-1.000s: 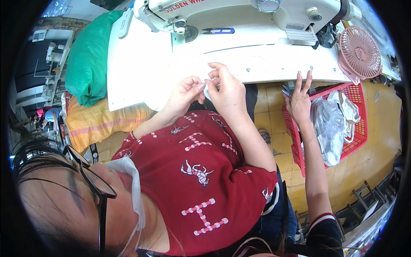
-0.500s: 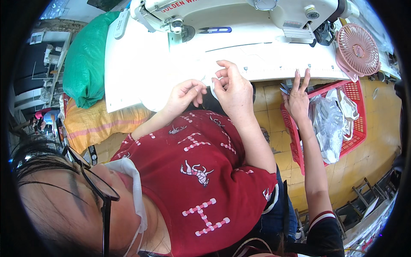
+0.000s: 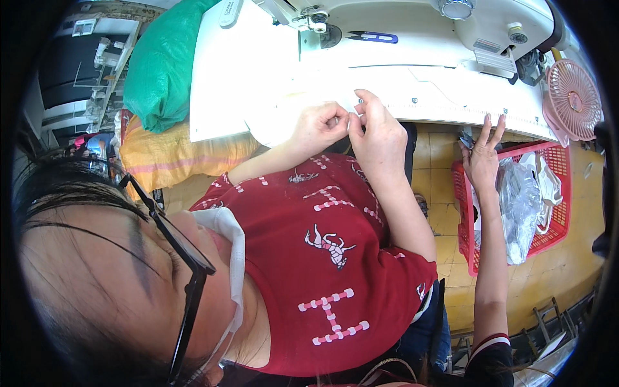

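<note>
My right hand [image 3: 483, 164] reaches up at the right, its index and middle fingers stretched out onto the front edge of the white sewing table [image 3: 445, 90]. A small grey-blue thing [image 3: 465, 140] shows beside my thumb; whether I hold it, I cannot tell. My left hand is out of sight. Left of mine are a co-worker's two hands: the left one [image 3: 322, 126] has curled fingers, and the right one [image 3: 380, 132] bends its thumb and fingers close to it. Their fingertips meet over the table edge; what they pinch is too small to make out.
A sewing machine [image 3: 387, 16] stands at the back, with blue-handled snips [image 3: 373, 37] before it. A pink fan [image 3: 572, 97] is at the far right, above a red basket [image 3: 564, 193] holding plastic-wrapped pieces. Green [image 3: 161, 71] and orange [image 3: 184, 155] sacks lie left. The co-worker's red shirt [image 3: 277, 251] fills the middle.
The view has swung, so the table and machine appear farther right. The co-worker's hands have come together, and the white piece seen between them before is hardly visible. My right hand stays at the table edge.
</note>
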A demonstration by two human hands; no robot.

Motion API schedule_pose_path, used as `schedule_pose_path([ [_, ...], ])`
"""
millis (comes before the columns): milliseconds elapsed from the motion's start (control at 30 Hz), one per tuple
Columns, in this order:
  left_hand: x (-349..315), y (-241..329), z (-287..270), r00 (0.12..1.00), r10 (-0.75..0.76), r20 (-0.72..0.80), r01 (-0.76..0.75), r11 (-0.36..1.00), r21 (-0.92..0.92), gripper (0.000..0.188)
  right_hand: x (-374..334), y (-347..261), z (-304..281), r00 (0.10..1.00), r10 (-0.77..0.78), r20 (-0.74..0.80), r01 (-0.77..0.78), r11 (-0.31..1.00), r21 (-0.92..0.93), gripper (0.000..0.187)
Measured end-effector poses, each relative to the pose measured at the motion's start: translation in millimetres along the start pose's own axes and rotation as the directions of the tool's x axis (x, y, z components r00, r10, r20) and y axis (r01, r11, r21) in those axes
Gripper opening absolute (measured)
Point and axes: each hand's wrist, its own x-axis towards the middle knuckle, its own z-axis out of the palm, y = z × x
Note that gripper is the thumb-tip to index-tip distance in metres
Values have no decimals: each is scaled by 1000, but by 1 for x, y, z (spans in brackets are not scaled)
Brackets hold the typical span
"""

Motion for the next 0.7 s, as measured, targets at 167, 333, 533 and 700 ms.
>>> schedule_pose_path([
  [167,2,-8,-8,987,-126,96,148,952,-268,9,7,10,-12,967,241,84,-255,938,233,40],
  [333,5,-11,-20,962,-159,220,243,866,-437,20,7,24,-14,962,258,90,-274,902,334,41],
  [533,9,-4,-33,962,160,222,-273,632,726,55,37,56,12,871,452,195,-491,780,387,50],
  [700,5,-25,-75,950,-40,310,-221,614,758,65,44,57,43,959,182,218,-170,983,-74,27],
])
